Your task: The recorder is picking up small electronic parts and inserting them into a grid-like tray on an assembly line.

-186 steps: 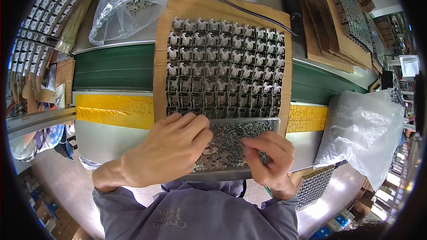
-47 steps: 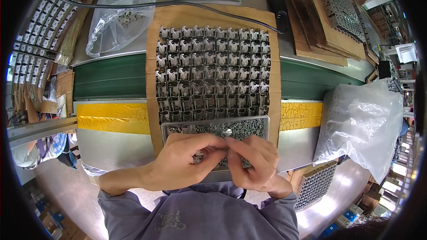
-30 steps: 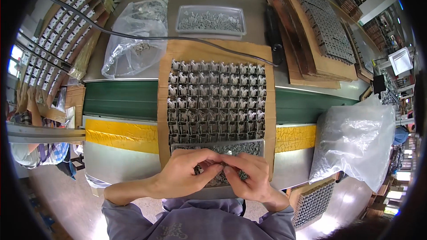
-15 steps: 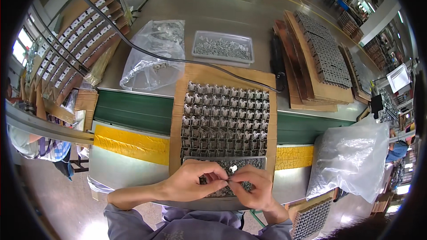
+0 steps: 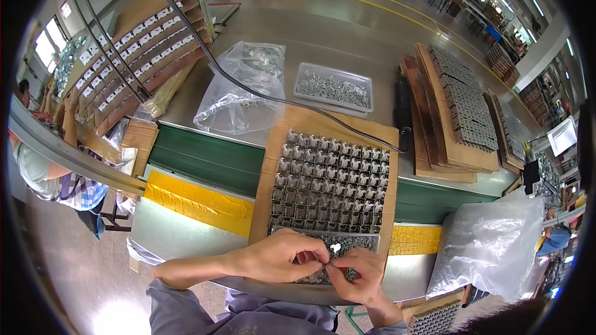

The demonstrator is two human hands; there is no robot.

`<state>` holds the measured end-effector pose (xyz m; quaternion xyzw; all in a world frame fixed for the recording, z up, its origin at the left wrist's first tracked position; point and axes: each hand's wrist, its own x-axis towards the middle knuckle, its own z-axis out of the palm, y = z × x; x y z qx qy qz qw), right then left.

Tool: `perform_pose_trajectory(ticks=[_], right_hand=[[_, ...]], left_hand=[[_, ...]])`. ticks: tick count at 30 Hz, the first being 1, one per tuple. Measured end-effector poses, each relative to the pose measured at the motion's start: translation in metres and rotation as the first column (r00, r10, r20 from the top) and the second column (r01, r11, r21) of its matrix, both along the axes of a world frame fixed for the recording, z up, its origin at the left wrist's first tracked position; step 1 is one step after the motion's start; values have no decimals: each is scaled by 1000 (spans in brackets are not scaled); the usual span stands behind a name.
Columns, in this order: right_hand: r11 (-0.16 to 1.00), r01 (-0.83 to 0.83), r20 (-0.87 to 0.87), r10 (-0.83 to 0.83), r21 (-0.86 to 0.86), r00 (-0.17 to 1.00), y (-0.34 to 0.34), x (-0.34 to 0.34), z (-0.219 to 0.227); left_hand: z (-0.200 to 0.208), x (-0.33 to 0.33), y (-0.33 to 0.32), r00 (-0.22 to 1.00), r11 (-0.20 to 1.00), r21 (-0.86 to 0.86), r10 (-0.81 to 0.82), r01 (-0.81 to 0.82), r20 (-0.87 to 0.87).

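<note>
My left hand (image 5: 280, 257) and my right hand (image 5: 361, 275) meet fingertip to fingertip above a tray (image 5: 376, 242) of small grey metal parts. Both are closed in a pinch. Whatever lies between the fingertips is too small to make out. Just beyond the fingers shows a small white piece (image 5: 336, 248); whether it lies on the parts cannot be told. Behind the tray, rows of small metal brackets (image 5: 332, 180) stand on a brown cardboard sheet (image 5: 262, 211), some with lighter pieces in them. My hands hide part of the tray.
A clear tray of screw-like parts (image 5: 335, 91) and a plastic bag (image 5: 239, 99) stand farther back, with a black cable (image 5: 242, 87) crossing. Stacked boards of metal parts (image 5: 462, 99) stand at right, above a large clear bag (image 5: 490, 242). Left is a rack (image 5: 139, 49); people are nearby.
The whole view has shifted and tilted slightly, so the bench appears lower and farther right. My hands stay pinched together over the tray.
</note>
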<state>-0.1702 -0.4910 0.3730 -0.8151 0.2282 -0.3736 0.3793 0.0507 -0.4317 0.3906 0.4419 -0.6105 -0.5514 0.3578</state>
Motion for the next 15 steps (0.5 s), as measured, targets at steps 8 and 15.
perform_pose_trajectory(ticks=[8, 15], right_hand=[[999, -26, -31, 28, 46, 999, -2, -7, -1], [959, -284, -61, 284, 19, 957, -29, -38, 8]], left_hand=[[-5, -7, -2, 987, 973, -185, 149, -137, 53], [-1, 40, -23, 788, 740, -422, 609, -523, 91]])
